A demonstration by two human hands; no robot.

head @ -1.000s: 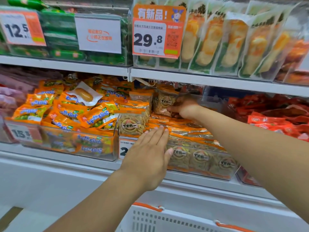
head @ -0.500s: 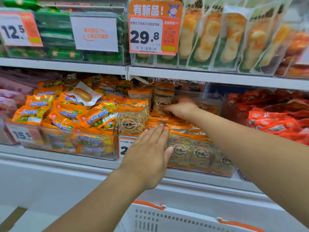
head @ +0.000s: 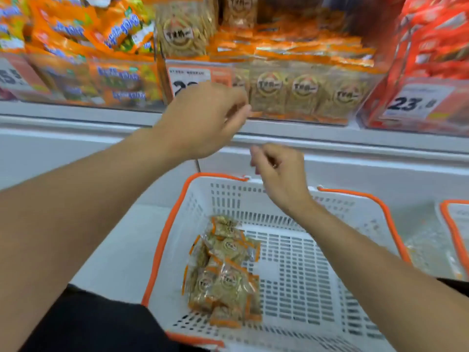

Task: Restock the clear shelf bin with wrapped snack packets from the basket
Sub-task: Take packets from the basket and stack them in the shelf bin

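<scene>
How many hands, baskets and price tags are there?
Hands: 2, left hand and right hand
Baskets: 2, middle basket and edge basket at right
Price tags: 3, left tag, middle tag, right tag
Total: 7

I see a white slotted basket [head: 291,262] with orange rim, tan packets [head: 223,273] edged orange with round logos inside, bright red packs [head: 436,39] right, orange-and-blue bags [head: 76,34] left.
</scene>
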